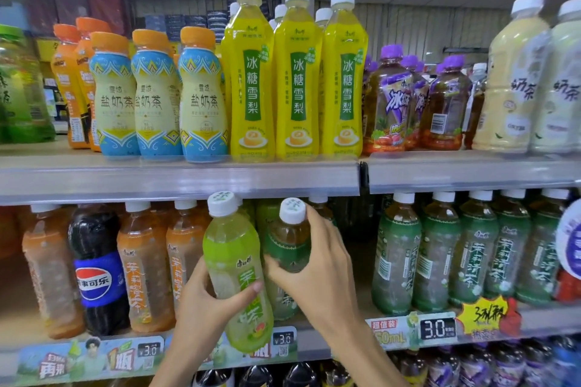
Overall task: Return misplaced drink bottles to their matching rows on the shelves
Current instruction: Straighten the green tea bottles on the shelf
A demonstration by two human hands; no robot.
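Note:
My left hand (207, 302) grips a light-green tea bottle (234, 261) with a white cap, tilted and held out in front of the middle shelf. My right hand (314, 264) wraps around a dark-green tea bottle (287, 239) just to its right, at the shelf's front. A row of matching dark-green tea bottles (437, 251) stands further right on the same shelf. To the left are orange-label tea bottles (144, 267) with a dark Pepsi bottle (96, 267) standing among them.
The top shelf (176, 176) carries blue-and-cream milk tea bottles, tall yellow pear drink bottles (297, 78), purple-capped tea bottles (390, 104) and pale milk tea bottles at the right. Price tags line the middle shelf edge (283, 342). Dark bottles stand on the shelf below.

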